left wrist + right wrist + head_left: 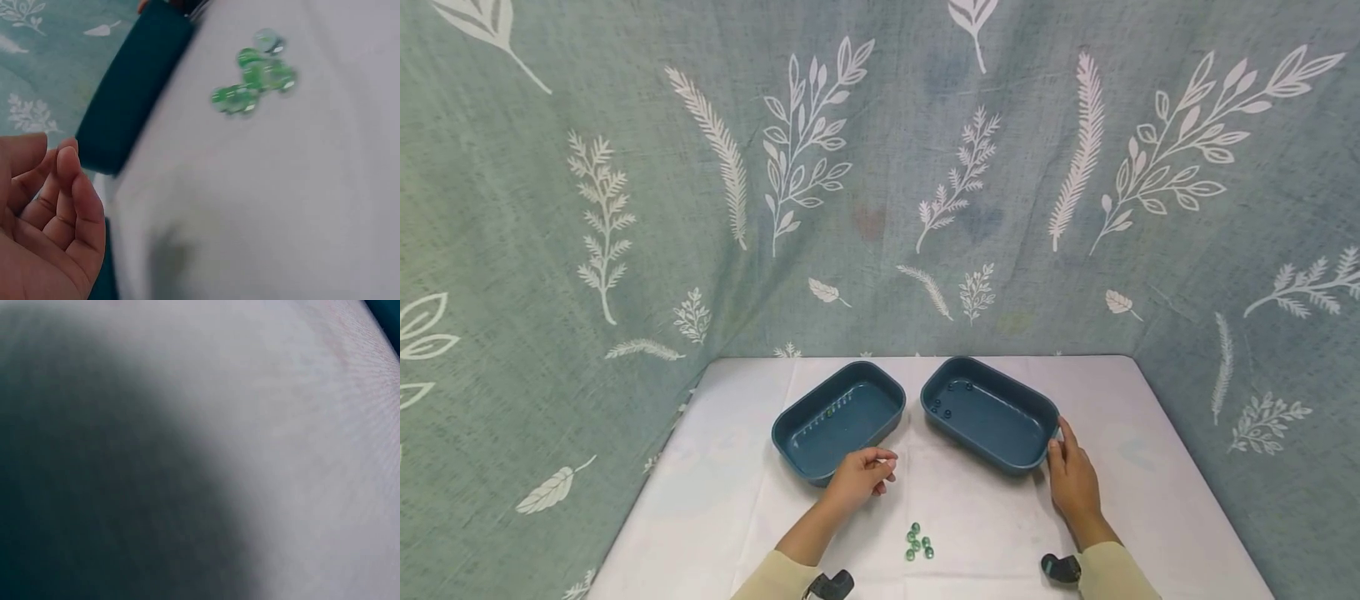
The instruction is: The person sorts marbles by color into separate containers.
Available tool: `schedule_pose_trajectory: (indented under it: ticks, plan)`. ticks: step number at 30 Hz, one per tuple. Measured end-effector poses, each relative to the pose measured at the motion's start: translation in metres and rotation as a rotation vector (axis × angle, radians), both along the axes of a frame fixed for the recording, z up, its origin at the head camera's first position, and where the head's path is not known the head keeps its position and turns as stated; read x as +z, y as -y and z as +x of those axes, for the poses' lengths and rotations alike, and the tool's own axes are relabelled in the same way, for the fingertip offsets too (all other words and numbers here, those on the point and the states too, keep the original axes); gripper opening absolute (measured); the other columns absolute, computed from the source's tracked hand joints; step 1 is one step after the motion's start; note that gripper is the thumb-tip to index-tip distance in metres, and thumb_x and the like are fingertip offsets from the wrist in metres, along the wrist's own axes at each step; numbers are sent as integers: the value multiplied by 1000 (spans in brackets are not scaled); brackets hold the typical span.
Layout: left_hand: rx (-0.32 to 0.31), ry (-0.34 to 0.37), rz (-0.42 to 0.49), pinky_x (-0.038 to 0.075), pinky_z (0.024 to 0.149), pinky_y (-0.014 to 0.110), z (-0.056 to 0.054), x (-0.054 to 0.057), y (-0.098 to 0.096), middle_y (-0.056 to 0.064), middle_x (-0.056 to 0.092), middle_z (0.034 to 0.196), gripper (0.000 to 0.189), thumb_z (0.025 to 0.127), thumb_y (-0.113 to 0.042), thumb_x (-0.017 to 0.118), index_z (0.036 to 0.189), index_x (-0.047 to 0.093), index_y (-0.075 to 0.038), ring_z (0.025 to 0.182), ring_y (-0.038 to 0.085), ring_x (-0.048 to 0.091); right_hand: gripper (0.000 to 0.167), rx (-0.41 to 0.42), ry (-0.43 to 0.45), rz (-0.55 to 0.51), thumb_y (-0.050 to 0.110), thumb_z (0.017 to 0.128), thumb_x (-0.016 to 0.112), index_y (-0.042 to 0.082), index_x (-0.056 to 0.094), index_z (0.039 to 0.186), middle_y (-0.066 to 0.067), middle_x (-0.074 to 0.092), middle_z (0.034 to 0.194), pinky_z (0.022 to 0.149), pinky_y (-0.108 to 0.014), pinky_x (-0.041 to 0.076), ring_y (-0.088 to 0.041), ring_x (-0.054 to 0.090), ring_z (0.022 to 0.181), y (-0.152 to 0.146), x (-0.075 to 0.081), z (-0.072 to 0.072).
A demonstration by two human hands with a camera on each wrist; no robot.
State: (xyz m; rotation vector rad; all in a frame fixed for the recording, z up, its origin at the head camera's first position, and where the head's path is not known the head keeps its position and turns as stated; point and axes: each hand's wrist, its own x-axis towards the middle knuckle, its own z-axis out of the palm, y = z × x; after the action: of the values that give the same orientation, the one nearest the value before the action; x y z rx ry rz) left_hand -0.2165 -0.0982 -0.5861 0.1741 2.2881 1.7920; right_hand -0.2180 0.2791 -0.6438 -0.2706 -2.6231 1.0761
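Observation:
My left hand point(859, 482), fingers loosely curled, hovers by the near right side of the left blue tray point(805, 467); the left wrist view shows no object in the fingers point(75, 187). Inside that tray lies a green marble point(830, 412). My right hand point(1075, 479) rests its fingers against the near right corner of the right blue tray point(992, 454). Several dark marbles point(947, 414) lie in this tray's left end. A cluster of green glass marbles point(916, 546) sits on the table before the trays. The right wrist view is blurred and hides the right fingers.
A white cloth point(970, 508) covers the table. Leaf-patterned green fabric point(880, 300) hangs behind it and along both sides. A small black device point(833, 585) is strapped at the left wrist, another black device point(1060, 569) at the right.

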Motion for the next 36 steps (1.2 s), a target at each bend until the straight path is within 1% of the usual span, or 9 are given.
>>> schedule_pose_trajectory:
  ticks: [3, 5, 11, 14, 20, 24, 27, 31, 36]
  plan:
    - [-14, 13, -9, 49, 52, 24, 6, -12, -2, 2, 67, 74, 28, 94, -18, 65, 111, 67, 5, 54, 10, 56, 53, 1, -2, 2, 39, 107, 28, 19, 21, 156, -26, 56, 123, 97, -63, 37, -45, 51, 115, 1, 0, 0]
    - [-19, 24, -13, 49, 50, 25, 11, -17, -4, 2, 67, 73, 27, 94, -19, 65, 110, 68, 4, 54, 10, 56, 53, 0, -6, 0, 38, 107, 29, 19, 22, 156, -26, 56, 123, 97, -63, 38, -45, 52, 114, 2, 0, 1]
    - [-1, 92, -26, 47, 49, 26, 25, -25, -9, 3, 67, 73, 23, 93, -20, 67, 107, 70, -2, 55, 11, 56, 53, 2, 9, -8, 39, 107, 28, 19, 21, 156, -26, 55, 124, 98, -63, 37, -45, 51, 115, 2, 1, 1]
    - [-15, 87, -62, 48, 49, 25, 29, -24, -11, 3, 67, 73, 20, 93, -18, 66, 106, 70, -3, 55, 11, 56, 54, 1, 18, -4, 39, 107, 27, 19, 20, 157, -26, 55, 123, 98, -64, 37, -45, 50, 115, 2, 1, 1]
    - [-53, 61, -125, 47, 49, 24, 33, -21, -15, 1, 66, 72, 16, 94, -17, 66, 103, 70, -4, 57, 11, 56, 54, -1, 15, 0, 40, 107, 28, 20, 20, 157, -26, 55, 122, 97, -64, 37, -44, 51, 114, 2, 2, 1]
    - [-65, 70, -142, 48, 50, 24, 34, -22, -18, 0, 66, 72, 14, 93, -18, 66, 101, 71, -7, 58, 12, 57, 54, -3, 16, -1, 40, 107, 27, 19, 20, 156, -26, 55, 123, 98, -63, 37, -44, 51, 114, 2, 2, 1]
    - [-78, 59, -173, 47, 50, 25, 35, -23, -20, -1, 66, 72, 12, 93, -19, 66, 99, 71, -10, 57, 12, 57, 54, -3, 17, 3, 41, 107, 26, 19, 20, 156, -26, 55, 123, 98, -63, 37, -45, 51, 114, 2, 2, 1]
    - [-94, 28, -263, 44, 50, 26, 39, -24, -24, -3, 64, 69, 8, 92, -23, 68, 94, 72, -16, 55, 12, 54, 54, -2, 7, 2, 42, 107, 26, 19, 21, 156, -26, 55, 122, 96, -63, 38, -45, 52, 113, 1, 2, 1]
    - [-100, -14, -391, 41, 56, 28, 43, -24, -29, -7, 58, 66, 7, 89, -28, 71, 89, 72, -21, 60, 11, 51, 54, 4, -7, -3, 40, 107, 27, 19, 22, 156, -25, 56, 121, 95, -63, 39, -44, 52, 112, 1, 1, 0]
